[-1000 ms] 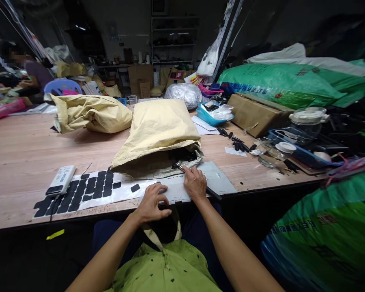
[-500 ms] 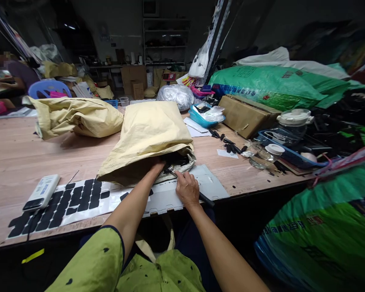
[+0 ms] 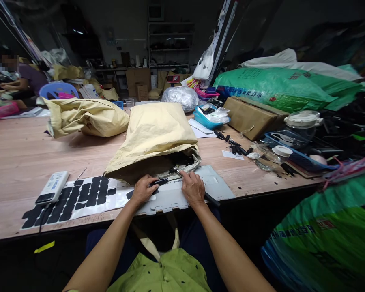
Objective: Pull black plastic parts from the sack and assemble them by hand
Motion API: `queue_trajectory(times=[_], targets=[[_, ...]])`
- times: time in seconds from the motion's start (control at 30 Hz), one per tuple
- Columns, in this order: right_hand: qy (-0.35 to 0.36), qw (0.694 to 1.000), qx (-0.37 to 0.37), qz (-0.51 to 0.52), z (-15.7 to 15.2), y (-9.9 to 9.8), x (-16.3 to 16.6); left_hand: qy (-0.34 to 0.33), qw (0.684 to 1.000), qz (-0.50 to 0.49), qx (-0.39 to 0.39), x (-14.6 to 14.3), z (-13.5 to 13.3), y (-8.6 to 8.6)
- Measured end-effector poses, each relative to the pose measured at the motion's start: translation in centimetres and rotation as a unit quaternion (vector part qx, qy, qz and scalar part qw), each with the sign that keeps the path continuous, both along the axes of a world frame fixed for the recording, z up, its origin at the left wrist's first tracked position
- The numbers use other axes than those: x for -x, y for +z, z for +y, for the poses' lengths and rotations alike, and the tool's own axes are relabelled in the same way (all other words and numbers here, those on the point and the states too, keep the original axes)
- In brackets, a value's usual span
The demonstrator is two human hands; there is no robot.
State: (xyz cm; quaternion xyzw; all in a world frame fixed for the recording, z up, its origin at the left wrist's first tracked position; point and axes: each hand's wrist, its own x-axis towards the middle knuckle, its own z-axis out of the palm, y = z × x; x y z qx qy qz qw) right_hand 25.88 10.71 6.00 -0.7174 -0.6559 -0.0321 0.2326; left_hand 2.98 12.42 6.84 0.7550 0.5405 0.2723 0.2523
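Observation:
My left hand [image 3: 143, 189] is closed on a small black part [image 3: 158, 182], holding it over a grey plastic panel [image 3: 219, 183] at the table's near edge. My right hand [image 3: 193, 187] grips a slim tool with a black handle [image 3: 212, 199] and a metal tip [image 3: 174, 170] that points toward the part. Just behind both hands lies a yellow paper sack [image 3: 155, 136], its open mouth showing dark parts inside. Left of my left hand lies a white sheet of black adhesive pads [image 3: 79, 197].
A white remote [image 3: 52, 187] rests on the sheet's left end. A second yellow sack [image 3: 85, 116], a cardboard box [image 3: 252, 115], blue trays [image 3: 295, 154], a glass jar [image 3: 302, 121] and green sacks [image 3: 280, 87] crowd the wooden table [image 3: 21, 158]. Another person [image 3: 13, 77] sits far left.
My left hand reached into the sack's mouth, then drew back onto the grey panel with a small black part in it. My right hand stayed in place with the tool.

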Motion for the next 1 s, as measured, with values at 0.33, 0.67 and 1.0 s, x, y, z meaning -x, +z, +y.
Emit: queue_trajectory(times=[0.33,0.67,1.0], targets=[[0.136,0.959,-0.048,0.246,-3.7,1.2,3.0,0.022,0.996,-0.063,0.065,-0.6,0.4,0.3],[0.141,0.974,0.004,0.176,-5.1,2.3,5.1,0.044,0.992,-0.069,0.093,-0.7,0.6,0.2],[0.112,0.981,-0.012,0.156,-5.3,2.4,4.2,0.049,0.990,-0.071,0.107,-0.8,0.5,0.3]])
